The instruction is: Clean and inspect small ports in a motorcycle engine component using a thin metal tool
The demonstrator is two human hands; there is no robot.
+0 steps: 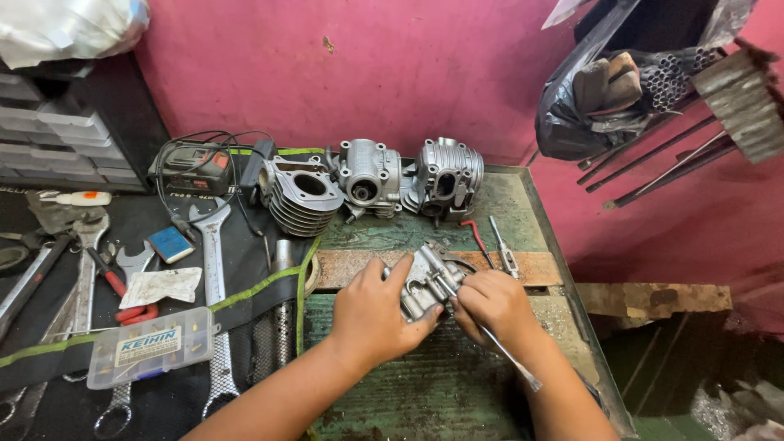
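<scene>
The rigid, likely heavy metal engine part [429, 286] is clamped by the left hand [371, 314] at its 9 o'clock edge, while a slim tool [498, 347] is gripped by the right hand [494, 306].

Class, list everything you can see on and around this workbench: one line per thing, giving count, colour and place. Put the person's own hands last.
engine part: 1, silver, held on the bench between both hands
thin metal tool: 1, silver, in the right hand
finned cylinder: 1, grey, back of bench, left
engine heads: 2, silver, back of bench, centre
hex key: 1, red, behind the hands
wrenches: several, silver, on the black mat at left
parts box: 1, clear plastic, front left
drawer cabinet: 1, grey, far left
bag of tubes: 1, black, upper right
left hand: 1, steadying the engine part
right hand: 1, gripping the thin metal tool
</scene>
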